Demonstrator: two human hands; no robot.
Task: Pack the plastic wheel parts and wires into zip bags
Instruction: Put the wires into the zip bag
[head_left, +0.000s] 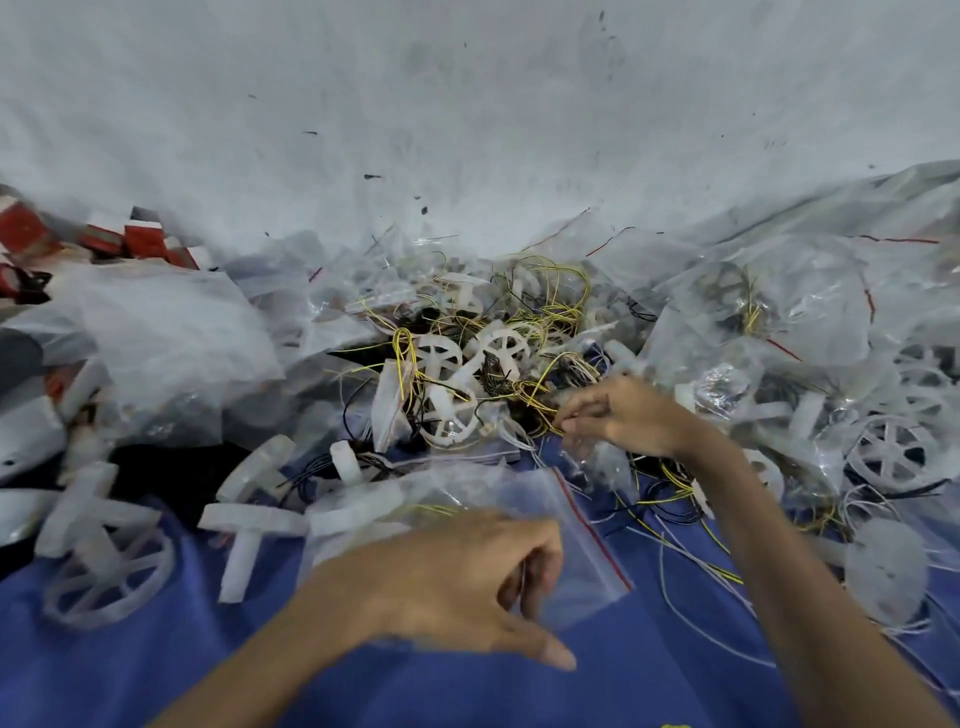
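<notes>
Left hand (457, 566) grips zip bag (571, 525); right hand (623, 415) pinches wires (537, 387) beyond.

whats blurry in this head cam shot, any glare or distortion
Head view: motion blur smears the left hand and the zip bag it holds; head view: the right hand pinching yellow wires is sharper; head view: glare glints on the filled bags at right, and wide-angle distortion bends the edges.

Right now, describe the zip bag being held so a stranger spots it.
Start at the blue cloth nearest the camera. Above it the left hand grips a clear zip bag with a red strip. Unlike the bags heaped behind, it alone is in a hand.
</notes>
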